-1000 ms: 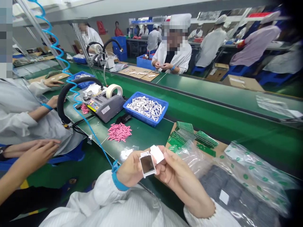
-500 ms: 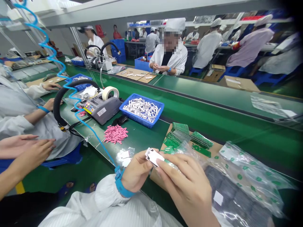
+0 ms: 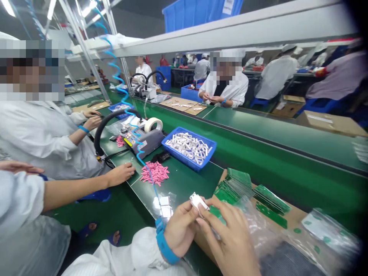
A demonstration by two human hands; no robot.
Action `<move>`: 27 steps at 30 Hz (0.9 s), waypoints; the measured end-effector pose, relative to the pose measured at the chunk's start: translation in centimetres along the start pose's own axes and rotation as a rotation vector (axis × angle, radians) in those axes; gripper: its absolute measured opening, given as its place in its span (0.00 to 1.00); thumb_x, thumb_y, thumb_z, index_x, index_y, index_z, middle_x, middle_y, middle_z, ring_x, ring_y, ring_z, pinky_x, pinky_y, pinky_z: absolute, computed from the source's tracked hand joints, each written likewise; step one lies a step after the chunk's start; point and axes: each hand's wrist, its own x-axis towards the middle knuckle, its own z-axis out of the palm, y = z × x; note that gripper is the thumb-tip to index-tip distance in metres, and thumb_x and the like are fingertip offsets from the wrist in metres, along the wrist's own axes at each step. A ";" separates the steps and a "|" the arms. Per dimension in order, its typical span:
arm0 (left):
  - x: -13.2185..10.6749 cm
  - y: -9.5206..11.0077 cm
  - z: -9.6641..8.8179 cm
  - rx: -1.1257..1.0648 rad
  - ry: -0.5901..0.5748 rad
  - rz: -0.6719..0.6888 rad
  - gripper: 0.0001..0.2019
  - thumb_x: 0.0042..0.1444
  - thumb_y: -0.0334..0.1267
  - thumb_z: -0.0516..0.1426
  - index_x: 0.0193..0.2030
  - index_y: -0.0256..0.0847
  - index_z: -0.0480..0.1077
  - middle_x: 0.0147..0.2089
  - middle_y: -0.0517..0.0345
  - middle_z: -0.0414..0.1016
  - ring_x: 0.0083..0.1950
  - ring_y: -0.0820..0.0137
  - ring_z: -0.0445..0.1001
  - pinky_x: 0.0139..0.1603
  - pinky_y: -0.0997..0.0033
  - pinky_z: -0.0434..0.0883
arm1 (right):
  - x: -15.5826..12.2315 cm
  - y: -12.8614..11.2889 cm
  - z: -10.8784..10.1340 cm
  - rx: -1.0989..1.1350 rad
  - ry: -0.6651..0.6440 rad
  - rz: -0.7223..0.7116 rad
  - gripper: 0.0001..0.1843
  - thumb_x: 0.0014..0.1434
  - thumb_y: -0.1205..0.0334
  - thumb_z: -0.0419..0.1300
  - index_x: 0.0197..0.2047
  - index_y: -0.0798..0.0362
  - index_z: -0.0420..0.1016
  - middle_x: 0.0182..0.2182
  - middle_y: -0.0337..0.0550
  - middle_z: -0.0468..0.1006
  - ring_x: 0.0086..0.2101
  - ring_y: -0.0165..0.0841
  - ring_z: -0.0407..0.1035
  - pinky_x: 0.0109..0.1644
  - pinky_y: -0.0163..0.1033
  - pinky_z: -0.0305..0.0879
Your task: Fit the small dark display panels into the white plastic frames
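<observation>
A small white plastic housing (image 3: 198, 200) is held up in front of me, tilted, between both hands. My left hand (image 3: 184, 226), with a blue wrist strap (image 3: 166, 243) on it, pinches the housing from the left. The fingertips of my right hand (image 3: 230, 230) press on its right side. Beyond my right hand, stacked green circuit boards (image 3: 235, 186) lie on a sheet of cardboard (image 3: 220, 180). Left of my hands a small clear bag with white pieces (image 3: 165, 207) lies on the green bench.
A blue tray (image 3: 201, 165) full of white parts stands behind a pile of pink strips (image 3: 155, 173). A grey tape dispenser (image 3: 149, 142) is at its left. Clear plastic bags (image 3: 322, 234) cover the right. A co-worker's hand (image 3: 122, 174) rests at the bench edge; a coiled blue cord (image 3: 140, 153) hangs across.
My view has swung left and up, so the bench appears shifted rightward. A co-worker's arm at the left has reached forward to the bench edge. Both my hands still hold the white housing.
</observation>
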 end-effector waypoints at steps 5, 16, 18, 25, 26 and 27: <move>0.1 -0.7 -0.8 -0.134 0.005 -0.018 0.15 0.45 0.43 0.67 0.41 0.43 0.76 0.42 0.56 0.76 0.45 0.69 0.73 0.56 0.65 0.61 | -0.2 -0.6 0.7 -0.023 0.026 0.016 0.10 0.62 0.64 0.54 0.43 0.49 0.76 0.40 0.48 0.74 0.39 0.40 0.66 0.41 0.49 0.61; -0.9 0.4 -0.6 0.193 -0.086 0.018 0.21 0.45 0.46 0.66 0.47 0.44 0.75 0.50 0.52 0.73 0.53 0.60 0.69 0.60 0.58 0.61 | -0.2 -2.2 -1.5 0.249 0.086 0.147 0.15 0.58 0.75 0.55 0.46 0.49 0.73 0.39 0.46 0.70 0.41 0.35 0.66 0.44 0.47 0.68; -0.7 0.7 -1.1 0.353 -0.080 0.099 0.23 0.45 0.45 0.66 0.50 0.45 0.74 0.55 0.50 0.69 0.56 0.59 0.67 0.59 0.59 0.62 | -0.5 -1.9 -1.9 0.257 0.065 0.161 0.14 0.58 0.74 0.55 0.44 0.50 0.74 0.38 0.45 0.70 0.39 0.34 0.67 0.41 0.43 0.69; -0.6 3.7 -2.8 0.924 -0.319 0.440 0.17 0.51 0.32 0.61 0.49 0.48 0.75 0.51 0.50 0.76 0.61 0.56 0.65 0.66 0.53 0.53 | 0.2 -1.3 -2.1 0.243 -0.064 0.042 0.11 0.59 0.71 0.54 0.40 0.50 0.75 0.36 0.46 0.73 0.37 0.34 0.70 0.39 0.40 0.71; -0.7 4.5 -2.7 0.998 -0.348 0.464 0.15 0.51 0.32 0.61 0.46 0.48 0.77 0.48 0.50 0.78 0.60 0.56 0.67 0.66 0.52 0.51 | 0.6 -1.2 -2.0 0.238 -0.072 -0.003 0.11 0.59 0.71 0.54 0.40 0.50 0.75 0.35 0.46 0.73 0.37 0.34 0.70 0.39 0.39 0.71; -0.9 5.2 -2.5 1.050 -0.364 0.480 0.14 0.50 0.32 0.62 0.45 0.49 0.77 0.46 0.50 0.79 0.58 0.55 0.69 0.67 0.51 0.50 | 0.9 -0.9 -1.8 0.234 -0.056 -0.055 0.10 0.59 0.70 0.54 0.39 0.50 0.75 0.35 0.45 0.74 0.36 0.33 0.71 0.38 0.37 0.71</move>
